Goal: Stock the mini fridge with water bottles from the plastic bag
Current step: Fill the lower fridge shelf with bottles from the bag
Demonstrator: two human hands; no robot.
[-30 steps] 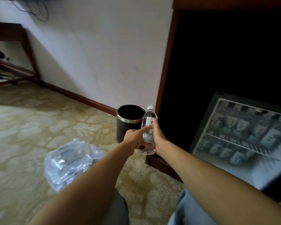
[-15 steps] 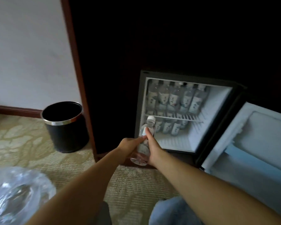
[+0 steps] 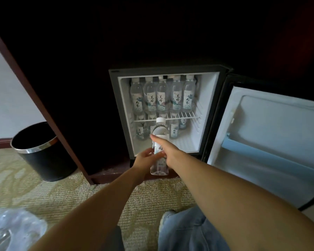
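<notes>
Both grips are holding one water bottle [image 3: 159, 130] upright, just in front of the open mini fridge [image 3: 124, 113] at the mouth of its lower compartment. The left grip [image 3: 145, 159] is curling round the bottle's lower half from the left. The right grip [image 3: 168, 151] is clamping on the label [image 3: 159, 147] from the right, with its index finger [image 3: 155, 138] lying straight up the bottle's side.

The bottle is showing as small and clear, with a rounded shoulder and a white screw cap [image 3: 160, 120]. The white label is carrying dark brush lettering. The base is sticking out below both grips, and I cannot tell if it is touching anything.

Inside the fridge, a front row of five matching bottles [image 3: 161, 98] is standing upright on the wire shelf [image 3: 188, 115], with more caps peeking behind. Several more bottles [image 3: 140, 131] are standing under the shelf, toward the back left. The fridge door [image 3: 272, 142] is hanging wide open to the right.

The fridge is sitting in a dark wood cabinet [image 3: 71, 87]. A black waste bin [image 3: 43, 153] with a silver rim is standing left of the cabinet on patterned carpet [image 3: 43, 196]. The crumpled clear plastic bag [image 3: 13, 230] is lying on the carpet at bottom left, well apart from the fridge. Blue jeans [image 3: 188, 230] are showing at the bottom.
</notes>
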